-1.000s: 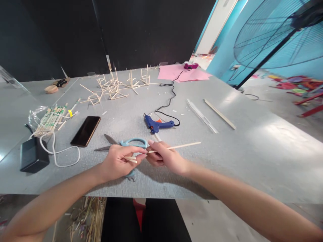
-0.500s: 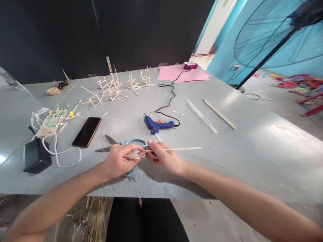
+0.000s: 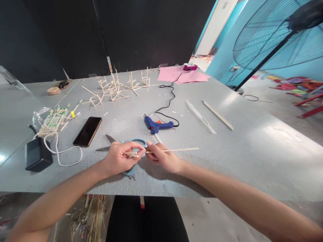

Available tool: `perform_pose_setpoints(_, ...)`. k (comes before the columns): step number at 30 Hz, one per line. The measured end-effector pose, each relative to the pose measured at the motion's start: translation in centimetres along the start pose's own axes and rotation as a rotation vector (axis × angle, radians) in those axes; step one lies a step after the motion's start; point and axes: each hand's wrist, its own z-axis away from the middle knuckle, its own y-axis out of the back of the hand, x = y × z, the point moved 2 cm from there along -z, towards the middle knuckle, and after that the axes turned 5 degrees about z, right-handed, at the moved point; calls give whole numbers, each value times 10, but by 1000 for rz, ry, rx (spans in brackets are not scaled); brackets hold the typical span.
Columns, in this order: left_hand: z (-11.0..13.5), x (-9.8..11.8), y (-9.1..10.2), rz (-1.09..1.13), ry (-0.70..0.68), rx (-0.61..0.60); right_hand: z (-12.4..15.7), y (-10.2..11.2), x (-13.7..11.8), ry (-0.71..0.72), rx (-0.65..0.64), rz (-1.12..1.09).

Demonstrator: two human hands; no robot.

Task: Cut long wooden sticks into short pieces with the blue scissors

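- The left hand (image 3: 118,158) is closed in a pinch on a short stick (image 3: 131,154), thumb and fingertips curled round it, low over the near edge of the table (image 3: 252,151).
- The right hand (image 3: 164,158) grips one end of a long stick (image 3: 176,150). The rest of it runs out level to the right, and its held end meets the short stick's tip between the two hands.
- Finished work, as far as it shows: a cluster of small stick frames (image 3: 113,89) stands at the far side, open boxy shapes with loose ends jutting out.
- Unused stock: a bundle of sticks (image 3: 54,119) lies at the left in crinkled clear plastic (some have green bands), so I judge the building only partly done.
- The two held sticks look like plain, pale, thin, straight wood. I cannot tell whether they are joined or only touching.
- Scissors (image 3: 110,138) lie open on the table under the left hand, with grey metal blades and a pale blue plastic handle.
- A blue glue gun (image 3: 157,126) lies just beyond the hands, its black cord (image 3: 171,97) snaking to the far side past a sheet of pink paper (image 3: 181,74).
- To the right lie a flat wooden strip (image 3: 218,115) and a clear strip (image 3: 201,117), side by side but apart.
- At the left are a glossy black phone (image 3: 87,131), a matt black box (image 3: 37,158) and a looped white cable (image 3: 63,158).
- The table top is grey with a fine woven-looking grain and a dull shine at the right.
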Motion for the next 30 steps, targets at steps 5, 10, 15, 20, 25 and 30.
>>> perform_pose_setpoints(5, 3, -6, 1, -104, -136, -59, -1, 1, 0, -71, 28, -105)
perform_pose_setpoints(10, 6, -8, -1, -222, -407, -119, -1, -4, 6, -276, -82, -384)
perform_pose_setpoints(15, 4, -4, 2, -299, -423, -101, 0, -7, 4, -338, -164, -527)
perform_pose_setpoints(20, 3, 0, 5, -325, -415, -110, 1, -8, 1, -331, -215, -580)
perform_pose_setpoints(25, 4, 0, 8, -350, -445, -168, 2, -10, 4, -325, -239, -643)
perform_pose_setpoints(30, 5, 2, 13, -418, -510, -175, 6, -13, 4, -327, -283, -717)
